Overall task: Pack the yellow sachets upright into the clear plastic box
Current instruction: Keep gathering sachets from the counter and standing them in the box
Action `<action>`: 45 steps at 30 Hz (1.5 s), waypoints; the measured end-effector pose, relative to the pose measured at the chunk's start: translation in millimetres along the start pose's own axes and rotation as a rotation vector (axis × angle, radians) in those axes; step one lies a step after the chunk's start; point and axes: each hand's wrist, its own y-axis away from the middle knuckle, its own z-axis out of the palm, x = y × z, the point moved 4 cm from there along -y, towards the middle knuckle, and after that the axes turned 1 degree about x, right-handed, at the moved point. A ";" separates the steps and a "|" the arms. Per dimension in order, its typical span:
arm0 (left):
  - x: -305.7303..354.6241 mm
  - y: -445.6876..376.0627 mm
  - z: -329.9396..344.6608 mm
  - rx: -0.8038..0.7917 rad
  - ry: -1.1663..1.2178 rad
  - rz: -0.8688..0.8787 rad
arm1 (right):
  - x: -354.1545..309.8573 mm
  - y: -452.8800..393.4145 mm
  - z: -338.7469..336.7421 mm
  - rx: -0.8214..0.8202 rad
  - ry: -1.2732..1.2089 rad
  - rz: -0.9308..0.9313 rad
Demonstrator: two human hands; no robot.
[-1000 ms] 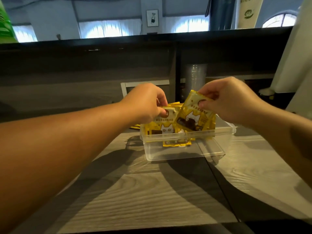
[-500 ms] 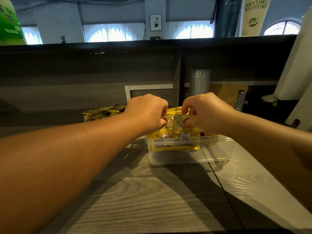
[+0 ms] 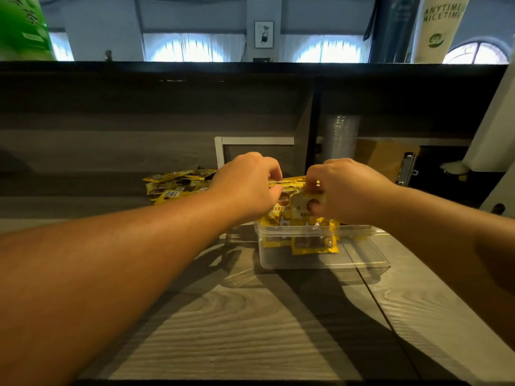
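Both sets of fingers are pinched on the top edges of the upright sachets (image 3: 295, 203) in the clear plastic box (image 3: 320, 259). The left hand (image 3: 248, 188) is curled closed on the crimped top seam at its fingertips; the right hand (image 3: 345, 190) grips the neighbouring sachet, thumb pressed on its printed face.

A second ago the right hand held one sachet tilted and raised above the box, apart from the left hand's row. Now that sachet stands down among the others, and the two hands have come close together, nearly touching, over the pack. I judge that this sachet is in and is being squared against the row so it does not flop.

Just below the fingers, the sachets are thin, glossy yellow foil pouches, flat and rectangular, with brown print and a pale cartoon figure; the foil crinkles where it is squeezed. Their lower edges show through the box wall, one sitting lower than its neighbour. The box is a shallow, thin-walled rectangular tub with a rolled rim, and to the right of the fingers much of its floor is bare.

Beyond the left hand's knuckles, a loose heap of sachets (image 3: 175, 186) lies flat on the grey wood-grain counter (image 3: 250, 330), so plenty remains to pack.
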 end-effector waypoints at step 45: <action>-204.8 86.5 -24.6 0.445 0.929 -0.843 | -202.4 -46.8 60.2 -0.206 -0.023 -0.084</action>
